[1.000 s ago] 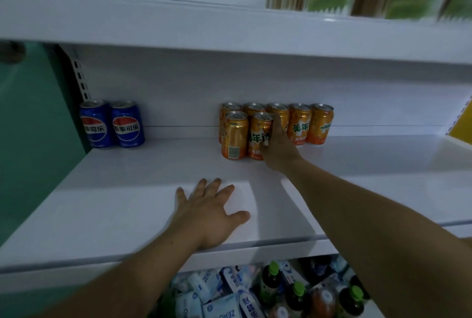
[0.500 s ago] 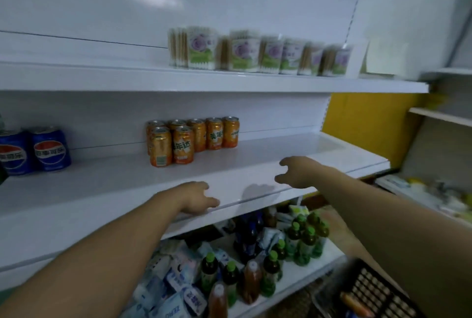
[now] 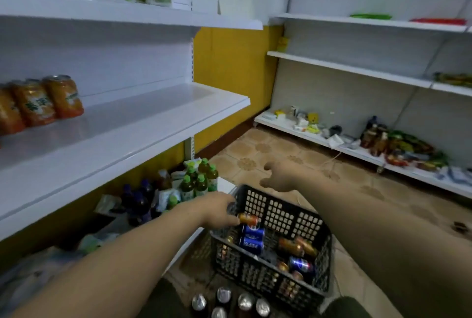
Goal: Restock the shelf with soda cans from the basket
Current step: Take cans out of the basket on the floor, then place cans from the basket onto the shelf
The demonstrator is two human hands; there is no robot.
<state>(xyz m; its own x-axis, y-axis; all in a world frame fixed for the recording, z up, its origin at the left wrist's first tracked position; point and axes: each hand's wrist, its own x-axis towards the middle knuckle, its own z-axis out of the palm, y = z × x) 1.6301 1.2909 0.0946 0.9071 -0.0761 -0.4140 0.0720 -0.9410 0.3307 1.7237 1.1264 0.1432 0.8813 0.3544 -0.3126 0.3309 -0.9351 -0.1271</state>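
One orange can at left hand; fingers hidden, grip unclear.

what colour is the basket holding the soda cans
Black, with a grid of small holes through its walls. The basket shows best in the head view.

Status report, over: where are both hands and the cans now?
Left hand at orange can in basket, grip unclear. Right hand empty, hovers above basket. Nothing blocks reach.
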